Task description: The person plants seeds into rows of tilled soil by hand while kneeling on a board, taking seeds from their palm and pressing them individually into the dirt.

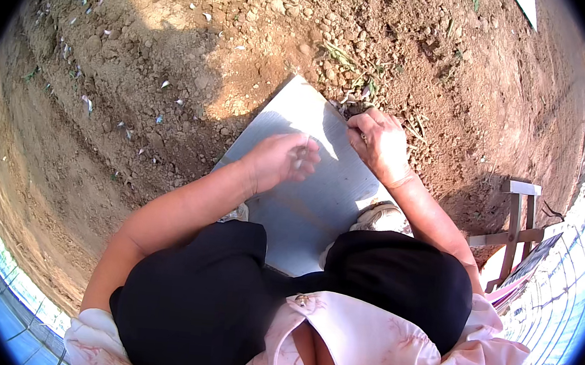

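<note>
My left hand (286, 162) is blurred by motion above a grey board (296, 203). Its fingers curl around small pale pieces (298, 163), too blurred to name. At the board's right edge, my right hand (379, 140) has its fingers bent down toward the soil and wears a ring. Whether anything is pinched under its fingertips is hidden. Just beyond those fingertips lies a small heap of dark and pinkish bits (350, 105). The board lies flat on the ground between my shoes (383, 219), with one corner pointing away from me.
Loose brown soil (193, 69) surrounds the board. Many small white and pinkish pieces (87, 103) are scattered over it on the left. Green plant scraps (340, 55) lie past the board. A wooden frame (515, 233) stands at right, near wire mesh (559, 294). Another pale panel (527, 7) shows top right.
</note>
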Available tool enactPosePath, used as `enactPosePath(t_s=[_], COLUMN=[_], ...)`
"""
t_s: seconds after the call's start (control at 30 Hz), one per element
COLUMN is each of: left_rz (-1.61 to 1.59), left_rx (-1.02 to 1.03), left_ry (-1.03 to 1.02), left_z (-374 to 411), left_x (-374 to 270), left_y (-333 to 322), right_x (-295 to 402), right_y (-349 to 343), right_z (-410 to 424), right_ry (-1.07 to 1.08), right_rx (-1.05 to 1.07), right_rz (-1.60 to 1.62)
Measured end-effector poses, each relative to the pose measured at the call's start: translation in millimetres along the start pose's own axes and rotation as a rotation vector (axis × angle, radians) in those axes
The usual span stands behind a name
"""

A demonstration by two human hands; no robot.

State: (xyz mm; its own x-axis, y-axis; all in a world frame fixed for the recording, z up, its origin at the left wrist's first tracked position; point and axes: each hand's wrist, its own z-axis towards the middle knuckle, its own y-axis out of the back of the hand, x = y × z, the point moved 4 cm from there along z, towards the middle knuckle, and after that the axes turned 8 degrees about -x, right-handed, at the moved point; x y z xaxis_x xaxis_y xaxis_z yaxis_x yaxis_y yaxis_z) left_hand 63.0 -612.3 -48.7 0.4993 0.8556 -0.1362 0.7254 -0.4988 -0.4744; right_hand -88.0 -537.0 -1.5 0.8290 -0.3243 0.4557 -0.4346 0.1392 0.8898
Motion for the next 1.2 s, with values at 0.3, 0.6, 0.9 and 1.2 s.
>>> enactPosePath(t_s=[0.3, 0.6, 0.9, 1.2], left_rz=[0.119, 0.134, 0.076, 0.018], left_rx=[0.082, -0.006, -0.051, -0.012], left_ry=[0.039, -0.071, -0.103, -0.141], left_z=[6, -2, -3, -6], left_x=[11, 9, 2, -3], left_y=[-1, 8, 16, 21], right_x=[-26, -28, -28, -32], right_y=[11, 20, 7, 26], right_z=[36, 36, 42, 46], right_ry=[0.139, 0.157, 0.162, -0.075], right_rx=[-0.128, -0.196, -0.052, -0.059], right_rz=[-0.34, -0.179, -0.354, 0.006])
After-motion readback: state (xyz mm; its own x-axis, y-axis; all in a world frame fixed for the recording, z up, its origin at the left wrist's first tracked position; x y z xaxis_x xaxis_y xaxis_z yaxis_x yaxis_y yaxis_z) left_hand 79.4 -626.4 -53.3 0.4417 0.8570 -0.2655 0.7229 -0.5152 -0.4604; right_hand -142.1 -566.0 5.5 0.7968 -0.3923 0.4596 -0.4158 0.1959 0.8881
